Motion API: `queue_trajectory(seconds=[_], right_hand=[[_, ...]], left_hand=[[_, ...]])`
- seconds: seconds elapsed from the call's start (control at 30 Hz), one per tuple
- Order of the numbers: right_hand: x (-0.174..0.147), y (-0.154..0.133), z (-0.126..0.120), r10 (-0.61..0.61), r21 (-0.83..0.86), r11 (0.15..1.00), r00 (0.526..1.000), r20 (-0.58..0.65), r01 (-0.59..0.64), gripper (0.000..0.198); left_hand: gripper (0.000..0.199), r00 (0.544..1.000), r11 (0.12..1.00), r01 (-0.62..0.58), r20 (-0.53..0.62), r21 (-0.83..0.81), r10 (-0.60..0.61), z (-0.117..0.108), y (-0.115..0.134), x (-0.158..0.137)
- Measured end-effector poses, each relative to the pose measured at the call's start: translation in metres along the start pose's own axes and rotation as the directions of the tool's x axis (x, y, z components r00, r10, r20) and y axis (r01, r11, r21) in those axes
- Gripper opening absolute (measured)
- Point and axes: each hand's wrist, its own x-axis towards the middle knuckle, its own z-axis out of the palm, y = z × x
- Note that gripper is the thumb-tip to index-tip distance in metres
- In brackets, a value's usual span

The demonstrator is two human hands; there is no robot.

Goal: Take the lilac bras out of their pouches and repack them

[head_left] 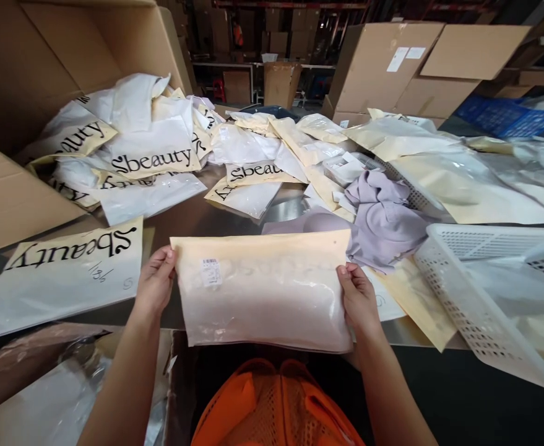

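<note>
A flat plastic packaging bag (267, 297), cream along its top and whitish below, is stretched between my two hands just over the table's near edge. My left hand (156, 279) pinches its upper left corner, close to a small barcode label (211, 272). On the other side, my right hand (358, 294) grips the right edge, thumb on the front. Behind the bag lies a crumpled lilac garment (383, 214). Left of my left hand rests another bag (67, 275) with large black lettering and a handwritten mark.
A large open carton (2, 186) tips out a heap of lettered bags (153, 148) at the left. White perforated baskets (457, 303) with bags stand at the right. Another carton (383, 68) and a blue crate (508, 116) are further back. Below left, plastic bags (44, 396) fill a box.
</note>
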Motion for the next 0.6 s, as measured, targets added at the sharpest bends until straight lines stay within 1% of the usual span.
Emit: queue_trajectory(seconds=[0.17,0.27,0.33,0.4,0.43,0.5,0.6], right_hand=[[0.005,0.002,-0.002,0.026,0.076,0.997,0.998,-0.059,-0.022,0.048],[-0.002,-0.003,0.001,-0.001,0.079,0.997,0.998,-0.064,0.006,0.049],[-0.016,-0.01,0.007,-0.062,0.06,0.996,0.998,-0.023,0.063,0.045],[-0.035,-0.019,0.014,-0.157,0.029,0.987,0.985,0.077,0.155,0.037],[-0.045,-0.023,0.017,-0.213,0.019,0.977,0.966,0.145,0.213,0.033],[-0.059,-0.031,0.022,-0.328,0.023,0.942,0.905,0.271,0.335,0.023],[-0.071,-0.044,0.028,-0.461,0.059,0.877,0.803,0.377,0.476,0.008]], left_hand=[[0.04,1.0,1.0,0.008,-0.006,0.002,-0.008,0.003,0.001,-0.013],[0.038,0.998,1.0,-0.013,-0.054,-0.006,0.012,0.002,0.004,-0.015],[0.041,0.991,0.999,-0.051,-0.125,-0.019,0.048,0.002,0.006,-0.011],[0.043,0.971,0.994,-0.102,-0.22,-0.028,0.094,0.002,0.007,0.0],[0.042,0.957,0.992,-0.127,-0.265,-0.028,0.115,0.003,0.008,0.006],[0.037,0.93,0.986,-0.168,-0.334,-0.014,0.154,0.004,0.011,0.021],[0.027,0.901,0.977,-0.212,-0.382,0.028,0.207,0.005,0.017,0.034]])
